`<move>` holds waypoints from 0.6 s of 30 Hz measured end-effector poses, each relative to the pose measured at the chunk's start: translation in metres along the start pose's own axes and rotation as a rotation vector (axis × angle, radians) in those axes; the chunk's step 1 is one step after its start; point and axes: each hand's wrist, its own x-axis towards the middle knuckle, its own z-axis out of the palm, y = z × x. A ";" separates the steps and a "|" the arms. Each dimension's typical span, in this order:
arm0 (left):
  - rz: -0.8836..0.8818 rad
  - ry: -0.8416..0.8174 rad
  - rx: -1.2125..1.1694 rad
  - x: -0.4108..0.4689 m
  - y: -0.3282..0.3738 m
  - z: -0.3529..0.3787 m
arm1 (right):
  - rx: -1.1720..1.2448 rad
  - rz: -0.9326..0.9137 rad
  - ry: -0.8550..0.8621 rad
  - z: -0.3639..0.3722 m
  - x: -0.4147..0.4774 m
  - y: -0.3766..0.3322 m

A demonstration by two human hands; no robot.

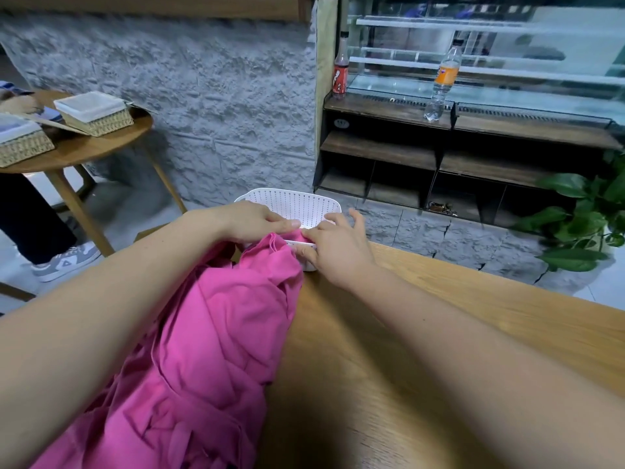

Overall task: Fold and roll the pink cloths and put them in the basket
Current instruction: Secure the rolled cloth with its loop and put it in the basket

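From my remote seat, I see both hands meet at the far edge of a wooden table (406, 333), where a white perforated basket (291, 201) stands. A pink cloth (220, 333) lies in a loose, crumpled heap along the table's left side, running from the near edge up to the basket, its top end raised to the basket's near rim. The left hand (253, 221) grips that top end, fingers closed over the fabric. The right hand (338, 255) sits just beside it, forefinger on the cloth's tip and thumb against the basket's near rim, the other fingers spread over the basket; I cannot tell whether it pinches the cloth or only touches it. None of the cloth shows inside the basket. To the left, a round table (84, 150) carries two wicker baskets (98, 120), and a person's leg and grey shoe (64, 262) show beneath it. Behind, a glass counter (406, 147) holds an orange bottle (444, 79) and a red bottle (340, 74); a plant (581, 228) stands at right.
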 end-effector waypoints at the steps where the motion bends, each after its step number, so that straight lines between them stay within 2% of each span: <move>1: -0.009 0.016 -0.025 -0.003 0.000 0.000 | 0.006 0.001 0.016 0.002 -0.003 -0.002; 6: 0.010 0.170 -0.117 -0.029 0.001 0.006 | 0.254 0.017 0.206 0.004 -0.025 -0.020; 10: 0.087 0.235 -0.061 -0.063 -0.002 0.011 | 0.415 -0.095 0.218 -0.008 -0.047 -0.044; 13: 0.116 0.257 -0.092 -0.093 -0.010 0.014 | 0.401 -0.078 0.198 -0.009 -0.057 -0.055; 18: 0.180 0.335 -0.056 -0.126 -0.023 0.021 | 0.375 -0.026 0.382 -0.014 -0.071 -0.061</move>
